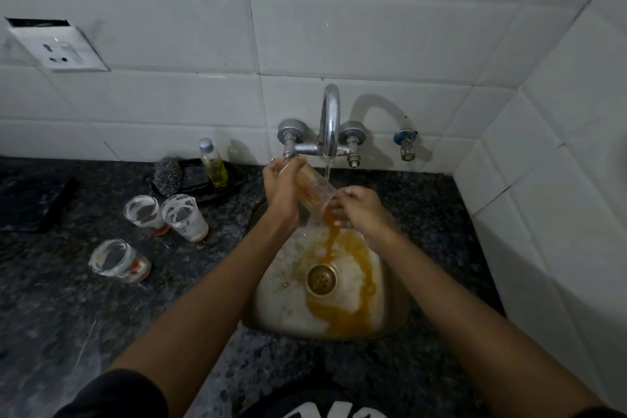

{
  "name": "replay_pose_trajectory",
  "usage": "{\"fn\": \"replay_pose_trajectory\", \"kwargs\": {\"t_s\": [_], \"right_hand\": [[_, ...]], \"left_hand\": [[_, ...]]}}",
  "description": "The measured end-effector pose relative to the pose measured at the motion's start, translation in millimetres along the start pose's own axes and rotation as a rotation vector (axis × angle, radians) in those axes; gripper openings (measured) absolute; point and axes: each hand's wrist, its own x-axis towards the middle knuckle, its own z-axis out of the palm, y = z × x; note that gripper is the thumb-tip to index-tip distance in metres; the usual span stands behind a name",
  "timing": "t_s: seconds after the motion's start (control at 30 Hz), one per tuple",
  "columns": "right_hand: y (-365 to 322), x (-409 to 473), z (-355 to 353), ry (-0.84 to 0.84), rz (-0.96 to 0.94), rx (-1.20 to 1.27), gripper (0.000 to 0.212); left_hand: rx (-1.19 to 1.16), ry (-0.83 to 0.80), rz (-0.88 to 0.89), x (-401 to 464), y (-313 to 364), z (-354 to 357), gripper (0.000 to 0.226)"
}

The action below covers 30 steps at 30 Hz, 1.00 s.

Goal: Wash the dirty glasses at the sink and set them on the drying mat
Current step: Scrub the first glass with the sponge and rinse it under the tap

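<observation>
A clear glass lies tilted under the running tap, its mouth pointing down to the right. My left hand grips its base end. My right hand holds its rim, fingers at the mouth. Orange liquid pours from the glass into the steel sink and pools around the drain. Three dirty glasses with white and red residue stand on the counter to the left: two side by side and one nearer.
A black dish behind the glasses holds steel scrubbers and a small bottle of yellow liquid. A dark mat lies at the far left. A wall socket is upper left. White tiled walls close the back and right.
</observation>
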Motion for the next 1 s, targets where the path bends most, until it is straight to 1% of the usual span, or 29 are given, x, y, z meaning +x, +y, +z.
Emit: {"fn": "replay_pose_trajectory", "kwargs": {"t_s": [0.07, 0.1, 0.2, 0.3, 0.37, 0.43, 0.53, 0.57, 0.6, 0.63, 0.7, 0.77, 0.83, 0.9, 0.93, 1.0], "right_hand": [[5.6, 1.2, -1.1, 0.003, -0.066, -0.086, 0.014], [8.3, 1.6, -1.0, 0.013, -0.124, -0.146, 0.014], [18.7, 2.7, 0.7, 0.069, -0.409, -0.366, 0.024], [22.4, 0.7, 4.8, 0.087, -0.649, -0.432, 0.038], [20.7, -2.8, 7.2, 0.086, -0.768, -0.465, 0.046], [19.0, -6.7, 9.2, 0.080, -0.851, -0.488, 0.049], [15.9, -10.8, 14.1, 0.151, -1.005, -0.539, 0.045], [14.0, -10.7, 16.6, 0.168, -1.061, -0.542, 0.043], [10.9, -11.2, 18.8, 0.175, -1.110, -0.540, 0.040], [7.2, -11.6, 20.2, 0.176, -1.158, -0.538, 0.038], [-0.9, -12.9, 21.0, 0.173, -1.236, -0.563, 0.042], [-8.5, -13.1, 20.4, 0.180, -1.226, -0.544, 0.034], [-16.7, -13.8, 21.5, 0.220, -1.076, -0.425, 0.030], [-20.8, -14.1, 23.9, 0.289, -0.952, -0.359, 0.028], [-21.5, -15.1, 23.5, 0.303, -0.943, -0.354, 0.027], [-22.1, -18.0, 18.9, 0.283, -1.023, -0.427, 0.026]], "left_hand": [[0.096, -0.031, 0.066, -1.6, 4.1, 0.7, 0.050], [0.146, -0.049, 0.103, -2.0, 5.8, 0.8, 0.050], [0.237, -0.118, 0.206, -1.7, 8.5, 2.5, 0.051], [0.283, -0.133, 0.264, 1.1, 8.8, 4.4, 0.050], [0.260, -0.108, 0.260, 1.7, 9.8, 4.6, 0.048], [0.211, -0.067, 0.218, 1.5, 9.8, 4.5, 0.048], [0.061, -0.035, 0.018, 6.1, 8.6, 5.5, 0.052], [-0.015, -0.083, -0.075, 7.6, 8.1, 4.5, 0.052], [-0.061, -0.167, -0.170, 9.2, 6.5, 2.8, 0.049], [-0.074, -0.226, -0.231, 8.8, 5.2, 2.1, 0.045], [-0.021, -0.255, -0.233, 5.0, 3.3, 2.3, 0.035], [0.000, -0.237, -0.210, 0.9, 2.1, 2.6, 0.034], [-0.051, -0.229, -0.230, -2.0, 2.9, 1.8, 0.039], [-0.135, -0.241, -0.294, -6.5, 5.5, 3.5, 0.051], [-0.173, -0.265, -0.323, -5.5, 5.7, 3.3, 0.059], [-0.119, -0.364, -0.321, -4.8, 8.6, 3.8, 0.074]]}}
